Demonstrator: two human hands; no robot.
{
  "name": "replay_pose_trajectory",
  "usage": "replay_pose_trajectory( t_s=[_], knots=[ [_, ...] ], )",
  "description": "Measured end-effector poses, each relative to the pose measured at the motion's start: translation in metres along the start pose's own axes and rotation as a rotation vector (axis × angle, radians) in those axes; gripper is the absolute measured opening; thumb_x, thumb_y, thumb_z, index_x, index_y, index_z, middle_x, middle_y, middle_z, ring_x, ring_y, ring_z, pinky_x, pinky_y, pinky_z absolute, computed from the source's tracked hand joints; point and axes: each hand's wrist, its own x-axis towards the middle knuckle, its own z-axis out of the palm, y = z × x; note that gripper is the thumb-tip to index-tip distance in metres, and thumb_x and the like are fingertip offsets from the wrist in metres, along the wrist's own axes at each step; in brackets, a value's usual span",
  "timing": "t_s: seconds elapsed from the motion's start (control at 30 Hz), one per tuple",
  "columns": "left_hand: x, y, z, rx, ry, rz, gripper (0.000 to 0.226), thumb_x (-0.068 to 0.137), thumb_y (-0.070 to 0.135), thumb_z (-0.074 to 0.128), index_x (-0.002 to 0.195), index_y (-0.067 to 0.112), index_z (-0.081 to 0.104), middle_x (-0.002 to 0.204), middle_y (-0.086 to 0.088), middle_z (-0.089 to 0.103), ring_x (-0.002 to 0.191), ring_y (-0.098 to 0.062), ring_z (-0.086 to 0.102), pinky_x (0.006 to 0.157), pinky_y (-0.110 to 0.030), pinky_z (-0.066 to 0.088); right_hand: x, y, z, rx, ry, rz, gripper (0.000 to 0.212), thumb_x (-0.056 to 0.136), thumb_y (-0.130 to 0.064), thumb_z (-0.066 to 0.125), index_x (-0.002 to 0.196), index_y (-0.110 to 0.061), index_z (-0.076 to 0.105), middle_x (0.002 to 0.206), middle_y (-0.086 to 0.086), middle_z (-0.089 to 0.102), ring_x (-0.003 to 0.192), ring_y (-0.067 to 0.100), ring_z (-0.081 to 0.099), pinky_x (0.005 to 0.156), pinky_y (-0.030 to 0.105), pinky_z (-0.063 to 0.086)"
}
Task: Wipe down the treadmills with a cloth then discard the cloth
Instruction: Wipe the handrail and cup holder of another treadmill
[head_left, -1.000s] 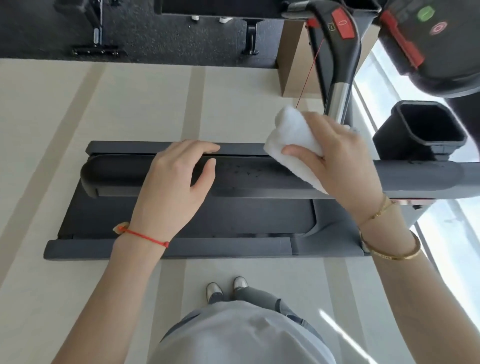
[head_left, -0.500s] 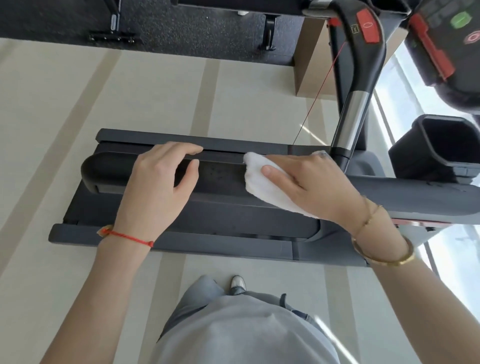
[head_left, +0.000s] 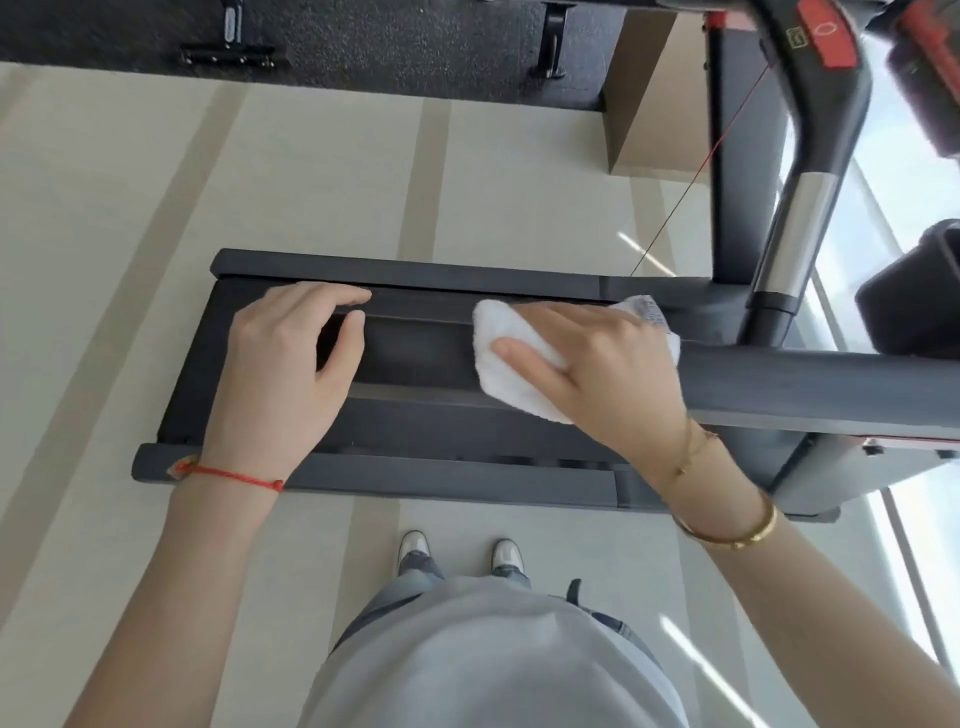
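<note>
A dark grey treadmill (head_left: 426, 478) lies across the view below me, with a thick grey handrail (head_left: 810, 384) running from the right edge to the left. My right hand (head_left: 597, 358) grips a folded white cloth (head_left: 498, 358) and holds it wrapped over the handrail near its middle. My left hand (head_left: 291, 364) rests on the handrail's left end, fingers curved over the top and thumb along the near side. A bare stretch of rail separates the two hands.
The treadmill's upright (head_left: 784, 249) with a chrome section and a red stop button (head_left: 826, 36) rises at the upper right. A black cup holder (head_left: 914, 296) sits at the right edge. Pale striped floor (head_left: 156, 208) surrounds the deck; my shoes (head_left: 457, 553) stand just before it.
My right hand has slid the cloth leftward along the handrail, away from the upright and closer to my left hand. My left hand has stayed on the rail's left end.
</note>
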Motion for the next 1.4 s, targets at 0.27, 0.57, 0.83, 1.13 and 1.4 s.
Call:
replay_pose_trajectory(
  t_s=[0.27,0.57,0.83,1.13,1.4],
  knots=[
    [0.002,-0.038,-0.007,-0.062,-0.070,-0.002,0.020,0.099,0.016,0.052,0.109,0.011,0.069,0.108,0.001,0.070,0.101,-0.022,0.063,0.091,-0.046,0.049,0.041,-0.052,0.031,-0.183,-0.057,0.097,0.041,0.094,-0.043,0.037,0.060,-0.020,0.040,0.047,-0.001,0.046,0.040,0.029,0.045,0.046,0.024,0.025],
    [0.005,-0.050,-0.006,-0.213,-0.180,0.010,0.027,0.101,0.026,0.046,0.108,0.012,0.068,0.104,0.004,0.069,0.098,-0.017,0.064,0.090,-0.044,0.051,0.021,-0.038,0.015,-0.237,-0.003,0.199,0.040,0.096,-0.037,0.045,0.060,-0.018,0.047,0.049,-0.003,0.040,0.045,0.022,0.037,0.046,0.025,0.023],
    [0.005,-0.058,-0.003,-0.246,-0.229,0.066,0.030,0.102,0.026,0.042,0.113,0.009,0.064,0.105,0.001,0.067,0.097,-0.019,0.062,0.086,-0.045,0.052,0.052,-0.092,0.053,-0.257,-0.098,0.066,0.048,0.101,-0.043,0.028,0.073,-0.018,0.057,0.057,-0.004,0.045,0.050,0.022,0.040,0.049,0.031,0.024],
    [0.002,-0.062,-0.002,-0.280,-0.228,0.065,0.034,0.105,0.027,0.037,0.123,0.011,0.062,0.117,0.002,0.066,0.110,-0.015,0.060,0.098,-0.039,0.048,0.053,-0.063,0.040,-0.479,-0.251,0.467,0.036,0.092,-0.037,0.040,0.066,-0.013,0.044,0.049,0.000,0.031,0.046,0.019,0.023,0.051,0.026,0.014],
    [-0.009,-0.076,-0.006,-0.368,-0.189,-0.018,0.030,0.105,0.022,0.035,0.127,0.016,0.056,0.118,0.012,0.060,0.108,0.003,0.056,0.094,-0.016,0.046,0.060,-0.112,0.061,-0.149,-0.060,0.087,0.049,0.102,-0.047,0.032,0.073,-0.017,0.058,0.059,-0.005,0.050,0.052,0.018,0.044,0.049,0.031,0.029]
  ],
)
